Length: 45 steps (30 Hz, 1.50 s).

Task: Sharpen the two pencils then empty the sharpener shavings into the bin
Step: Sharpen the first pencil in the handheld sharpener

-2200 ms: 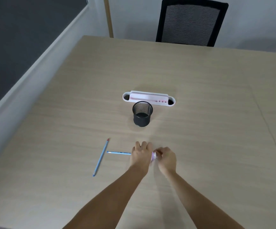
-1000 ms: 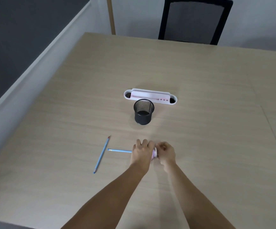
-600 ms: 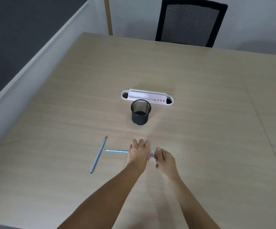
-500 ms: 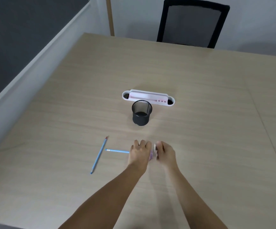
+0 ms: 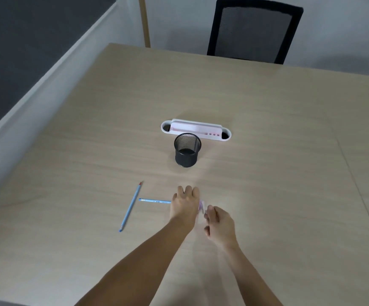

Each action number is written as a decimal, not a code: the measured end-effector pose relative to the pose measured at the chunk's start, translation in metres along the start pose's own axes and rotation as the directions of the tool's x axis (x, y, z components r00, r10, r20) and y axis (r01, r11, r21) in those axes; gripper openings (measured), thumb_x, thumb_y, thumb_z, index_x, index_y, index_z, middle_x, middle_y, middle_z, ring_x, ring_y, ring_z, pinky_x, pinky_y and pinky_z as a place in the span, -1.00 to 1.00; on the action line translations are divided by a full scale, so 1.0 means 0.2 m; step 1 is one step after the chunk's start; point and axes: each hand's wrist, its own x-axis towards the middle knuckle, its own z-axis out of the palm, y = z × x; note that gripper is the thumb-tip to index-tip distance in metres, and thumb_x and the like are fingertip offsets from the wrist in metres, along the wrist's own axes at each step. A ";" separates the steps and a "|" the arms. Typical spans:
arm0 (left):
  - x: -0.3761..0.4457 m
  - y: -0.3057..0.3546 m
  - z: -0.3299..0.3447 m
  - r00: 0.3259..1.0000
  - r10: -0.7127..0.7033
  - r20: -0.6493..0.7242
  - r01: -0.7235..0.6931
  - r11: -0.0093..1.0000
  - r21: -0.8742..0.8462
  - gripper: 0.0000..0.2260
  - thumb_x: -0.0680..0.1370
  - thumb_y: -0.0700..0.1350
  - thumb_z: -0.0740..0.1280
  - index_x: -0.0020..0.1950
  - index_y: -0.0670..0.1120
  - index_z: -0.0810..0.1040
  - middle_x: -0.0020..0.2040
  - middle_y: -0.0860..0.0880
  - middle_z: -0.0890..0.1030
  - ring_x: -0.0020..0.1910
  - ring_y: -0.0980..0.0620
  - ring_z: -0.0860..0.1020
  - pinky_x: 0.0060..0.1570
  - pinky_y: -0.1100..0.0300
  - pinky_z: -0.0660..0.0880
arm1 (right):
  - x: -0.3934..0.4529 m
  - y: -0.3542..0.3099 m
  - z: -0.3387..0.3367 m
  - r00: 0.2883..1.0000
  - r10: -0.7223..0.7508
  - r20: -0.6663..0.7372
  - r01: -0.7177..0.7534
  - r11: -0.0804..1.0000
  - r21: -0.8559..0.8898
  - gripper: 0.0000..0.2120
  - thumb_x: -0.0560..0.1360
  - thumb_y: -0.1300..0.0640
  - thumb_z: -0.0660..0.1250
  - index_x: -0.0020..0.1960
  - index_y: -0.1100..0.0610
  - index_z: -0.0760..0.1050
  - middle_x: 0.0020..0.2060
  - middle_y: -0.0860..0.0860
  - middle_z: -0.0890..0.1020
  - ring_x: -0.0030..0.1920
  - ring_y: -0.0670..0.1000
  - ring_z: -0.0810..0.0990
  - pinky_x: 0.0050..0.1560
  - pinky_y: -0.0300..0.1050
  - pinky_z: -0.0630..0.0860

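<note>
My left hand [image 5: 185, 203] is closed around a blue pencil [image 5: 155, 201] whose free end sticks out level to the left. Between my two hands a small pink sharpener [image 5: 202, 205] shows only as a sliver. My right hand [image 5: 220, 226] is curled shut just right of the sharpener, a little nearer to me; whether its fingertips touch the sharpener is hidden. A second blue pencil [image 5: 131, 206] lies loose on the table to the left, its red tip pointing away from me. A black mesh bin [image 5: 187, 153] stands upright beyond my hands.
A white and pink desk organiser [image 5: 195, 129] lies just behind the bin. The wide wooden table [image 5: 278, 173] stretches right and far. A black office chair [image 5: 254, 29] stands at the far edge. A wall with a dark window runs along the left.
My right hand has drawn back toward me and slightly right, off the sharpener's end. My left hand, the held pencil and the loose pencil stay where they were.
</note>
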 end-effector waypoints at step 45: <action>-0.09 -0.03 0.03 0.998 0.055 0.010 -0.056 0.996 0.076 -0.47 -0.21 -0.15 0.56 -0.32 -0.08 0.44 -0.45 -0.01 0.46 -0.45 -0.01 0.43 -0.52 0.22 0.33 | -0.13 0.13 0.04 0.997 -0.056 -0.052 0.052 0.995 -0.083 -0.57 0.59 0.08 0.15 -0.46 -0.01 0.24 -0.60 -0.06 0.28 -0.51 -0.08 0.23 -0.43 -0.23 0.21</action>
